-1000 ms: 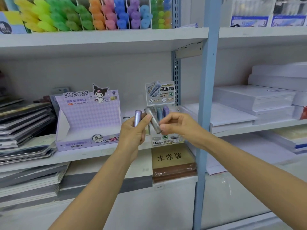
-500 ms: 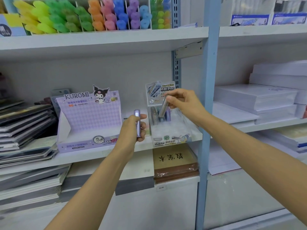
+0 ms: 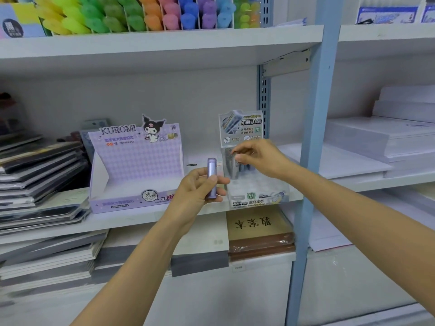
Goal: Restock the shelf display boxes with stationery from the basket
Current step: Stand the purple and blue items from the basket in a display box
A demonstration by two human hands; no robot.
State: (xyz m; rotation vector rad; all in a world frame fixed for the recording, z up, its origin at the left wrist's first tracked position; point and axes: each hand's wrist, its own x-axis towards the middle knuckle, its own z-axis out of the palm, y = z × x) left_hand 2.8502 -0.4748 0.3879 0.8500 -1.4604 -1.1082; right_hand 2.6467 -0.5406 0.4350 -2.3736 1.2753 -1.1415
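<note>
Grey box (image 3: 256, 196) holds tubes (image 3: 231, 167); right hand (image 3: 259, 158) pinches one.

1. The left arm is reaching up from the lower left, its forearm bare and its wrist nearly straight.
2. The left hand (image 3: 197, 191) is gripping a purple tube (image 3: 211, 170) upright, the thumb lying across its front and the fingers (image 3: 220, 196) curling round behind.
3. The right arm is stretching in from the lower right.
4. The right hand (image 3: 261, 158) is hovering higher, knuckles up, with thumb and forefinger tips sitting close together. Whether they are pinching anything is unclear.
</note>
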